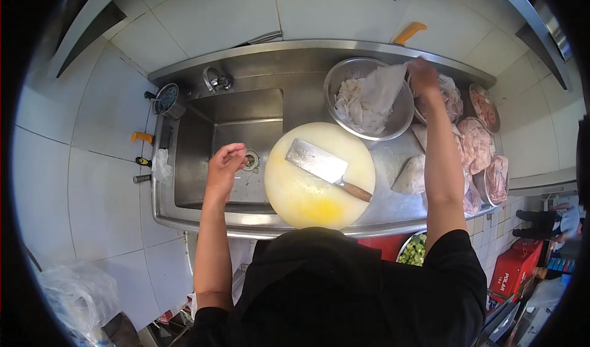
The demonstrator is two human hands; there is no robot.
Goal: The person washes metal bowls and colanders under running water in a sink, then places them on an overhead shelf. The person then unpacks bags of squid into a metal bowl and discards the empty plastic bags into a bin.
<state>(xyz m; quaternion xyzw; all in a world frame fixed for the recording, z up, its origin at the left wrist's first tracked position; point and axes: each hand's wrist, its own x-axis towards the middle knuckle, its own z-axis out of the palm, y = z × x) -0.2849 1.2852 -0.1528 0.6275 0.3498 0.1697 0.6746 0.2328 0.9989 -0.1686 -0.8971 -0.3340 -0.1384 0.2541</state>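
Observation:
My right hand (424,78), smeared by motion, is closed on a corner of a thin whitish sheet (385,84), perhaps plastic. The sheet hangs over a perforated metal bowl (334,80) of pale, flat slices (362,113). Over the sink, my left hand (227,166) is empty, with its fingers loosely bent and the thumb apart. A cleaver (318,161) with a wooden handle lies on the round, yellow-stained cutting board (295,193), between my two arms and touched by neither hand.
Several bags of raw meat (476,143) crowd the right counter. A dish of meat (484,107) stands behind them. The steel sink (203,190) has a tap (216,80). A metal pot (170,101) stands at its corner. Chopped greens (413,249) sit below the edge. Another person (553,221) stands far right.

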